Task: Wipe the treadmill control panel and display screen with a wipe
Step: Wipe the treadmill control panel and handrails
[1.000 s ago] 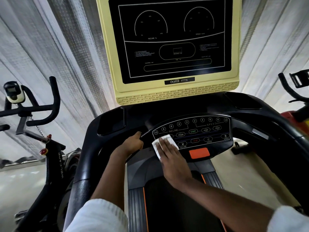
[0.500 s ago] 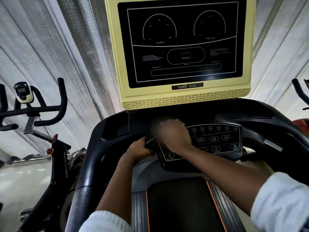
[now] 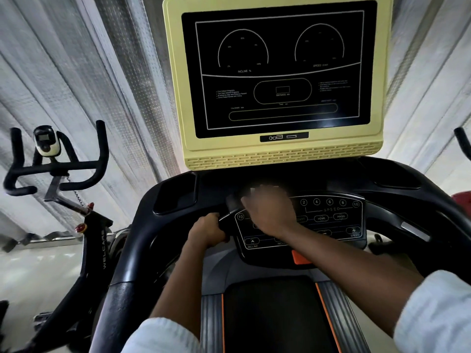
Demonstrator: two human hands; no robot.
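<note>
Right hand [image 3: 270,211], motion-blurred, lies over the upper left of the control panel [image 3: 331,225], covering the incline keys. A pale smear at its fingertips is probably the wipe [image 3: 254,191], otherwise hidden beneath the palm. The blur hides whether the fingers lie flat or curled. Left hand [image 3: 207,231] grips the black handle grip [image 3: 230,215] just beside the panel, apparently to brace the body while the other arm reaches across. The display screen [image 3: 280,70], in its yellow housing, stands above with neither hand on it, and probably remains to be wiped. An exercise bike [image 3: 56,171] stands to the left.
</note>
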